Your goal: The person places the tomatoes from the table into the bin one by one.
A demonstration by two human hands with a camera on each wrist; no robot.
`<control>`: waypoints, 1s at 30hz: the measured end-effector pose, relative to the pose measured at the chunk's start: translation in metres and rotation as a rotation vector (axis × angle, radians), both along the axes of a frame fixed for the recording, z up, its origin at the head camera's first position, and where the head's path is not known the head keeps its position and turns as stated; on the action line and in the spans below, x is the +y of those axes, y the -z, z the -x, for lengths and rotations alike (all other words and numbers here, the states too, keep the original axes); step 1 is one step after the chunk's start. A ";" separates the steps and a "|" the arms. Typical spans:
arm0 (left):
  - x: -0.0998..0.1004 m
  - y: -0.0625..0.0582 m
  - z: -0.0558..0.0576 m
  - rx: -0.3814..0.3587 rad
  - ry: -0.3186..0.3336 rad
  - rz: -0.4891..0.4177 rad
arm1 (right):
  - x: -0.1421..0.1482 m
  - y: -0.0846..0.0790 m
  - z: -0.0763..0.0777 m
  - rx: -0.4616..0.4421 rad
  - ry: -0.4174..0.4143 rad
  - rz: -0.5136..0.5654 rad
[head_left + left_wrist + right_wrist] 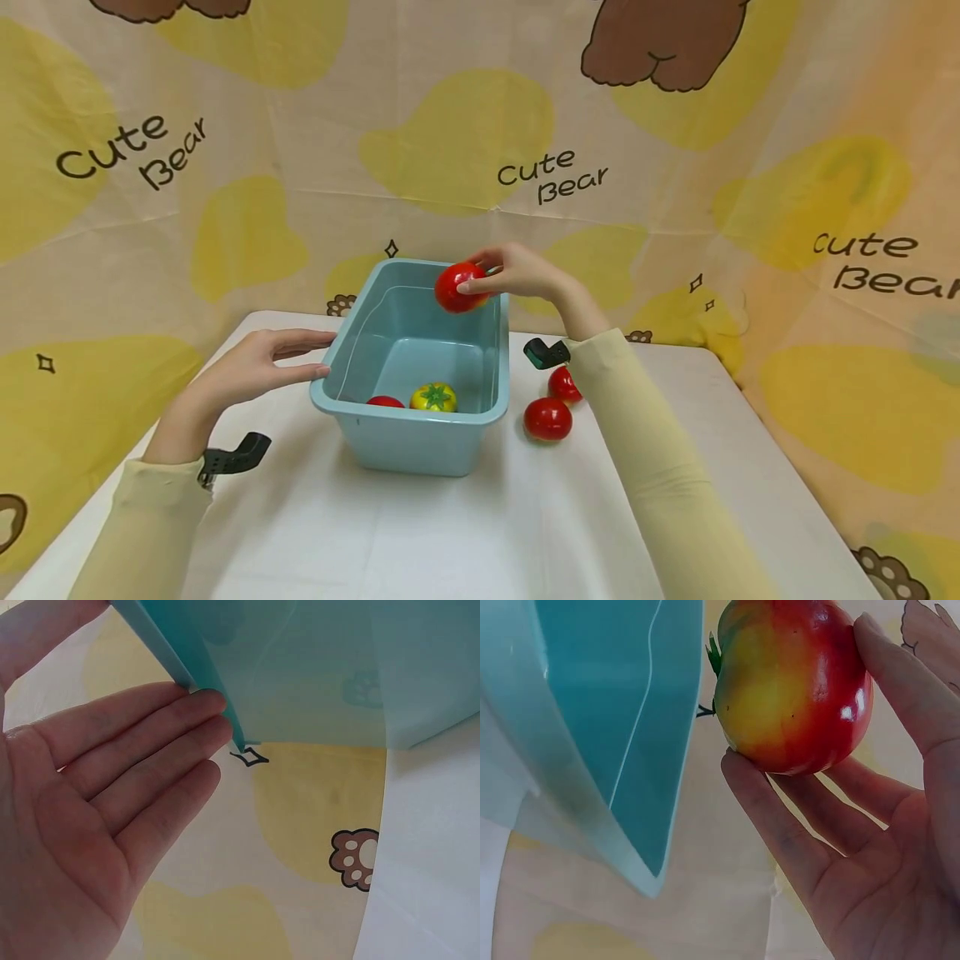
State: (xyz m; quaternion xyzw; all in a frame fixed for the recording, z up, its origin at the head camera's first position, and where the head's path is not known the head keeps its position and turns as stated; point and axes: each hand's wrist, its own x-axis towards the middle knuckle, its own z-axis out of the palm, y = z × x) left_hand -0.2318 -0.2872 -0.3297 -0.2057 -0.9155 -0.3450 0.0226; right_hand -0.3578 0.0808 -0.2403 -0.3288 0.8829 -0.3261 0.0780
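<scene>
A light-blue plastic bin (412,446) stands on the white table. Over its far right part, my right hand (525,273) holds a shiny red tomato (454,289) between thumb and fingers. Up close in the right wrist view, that tomato (791,690) has a yellow patch and a green leafy top, beside the bin wall. My left hand (251,367) touches the bin's left rim with fingers nearly straight; in the left wrist view its fingertips (214,727) meet the rim. Inside the bin lie a yellow tomato with a green star-shaped top (433,397) and a partly hidden red item (386,402).
Two more red tomatoes lie on the table right of the bin: a nearer one (547,419) and a farther one (564,385) partly covered by my right sleeve. A patterned cloth (450,142) hangs behind the white table (420,542).
</scene>
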 end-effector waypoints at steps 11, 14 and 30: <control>0.003 0.001 0.000 -0.004 0.000 -0.007 | -0.017 0.000 0.004 -0.059 -0.013 -0.002; 0.004 0.000 0.000 -0.004 -0.002 -0.006 | -0.020 0.000 0.004 -0.084 -0.017 0.010; 0.002 0.000 -0.001 -0.015 -0.005 -0.015 | -0.001 0.000 0.003 -0.060 -0.001 0.046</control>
